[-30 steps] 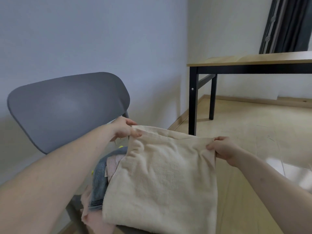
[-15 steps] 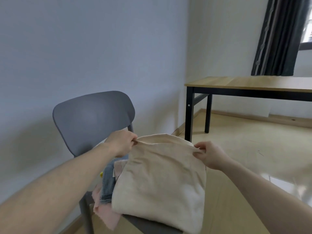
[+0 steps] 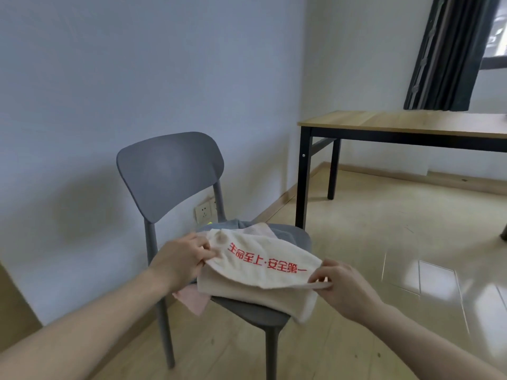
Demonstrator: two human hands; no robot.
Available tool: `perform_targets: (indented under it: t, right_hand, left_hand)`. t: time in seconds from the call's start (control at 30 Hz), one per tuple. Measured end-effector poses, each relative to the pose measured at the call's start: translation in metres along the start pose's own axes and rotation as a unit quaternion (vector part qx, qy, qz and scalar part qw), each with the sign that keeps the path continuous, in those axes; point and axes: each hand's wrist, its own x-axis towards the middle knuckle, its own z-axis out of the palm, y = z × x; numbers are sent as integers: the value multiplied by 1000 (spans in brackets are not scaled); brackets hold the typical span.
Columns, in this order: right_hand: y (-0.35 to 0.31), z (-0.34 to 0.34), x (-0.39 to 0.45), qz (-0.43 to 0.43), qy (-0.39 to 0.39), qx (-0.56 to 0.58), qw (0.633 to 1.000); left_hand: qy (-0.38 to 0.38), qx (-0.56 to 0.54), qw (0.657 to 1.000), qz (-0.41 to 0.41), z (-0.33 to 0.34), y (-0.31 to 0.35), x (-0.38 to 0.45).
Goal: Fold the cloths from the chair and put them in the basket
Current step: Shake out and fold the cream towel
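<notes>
A cream towel [image 3: 258, 281] with red printed characters lies across the seat of a grey chair [image 3: 167, 174]. Its top layer is folded over toward me. My left hand [image 3: 183, 259] pinches the towel's left corner. My right hand [image 3: 343, 289] pinches its right corner at the front edge. Under the towel lie a pink cloth [image 3: 192, 297] hanging off the seat's left side and a grey-blue cloth [image 3: 282, 233] at the back of the seat. No basket is in view.
A wooden table with black legs [image 3: 406, 124] stands to the right behind the chair. A wall socket [image 3: 203, 213] sits low on the wall behind the chair. Dark curtains [image 3: 452, 50] hang at the upper right. The floor is glossy pale wood.
The view has pulled back and the chair now shows whole. Both hands have brought the towel's upper edge down and forward, so the red lettering faces up.
</notes>
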Motion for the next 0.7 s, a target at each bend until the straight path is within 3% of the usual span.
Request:
perform_targets:
  t: [0.13,0.33,0.43,0.5,0.6,0.7]
  right_hand:
    - [-4,15,-13,-2,-40,-13,999]
    - [-12,16,-21,1,10,-11,1000]
    - [-11,18,-25,11,7,-31,999]
    - [-9,21,-28,12,-26,-44,999]
    - [-11,28,-34,19,-86,-48,995]
    - [-19,34,-37,77,-115,-2,990]
  left_hand:
    - [-29,-32,996,-77,11,15,-15]
    - [89,-104,968,-208,22,38,-32]
    - [116,-109,966,-203,30,48,-37]
    - [101,-94,970,-200,33,49,-39]
    - [7,-91,969,-230,35,54,-43]
    - [-42,-86,968,-232,30,68,-41]
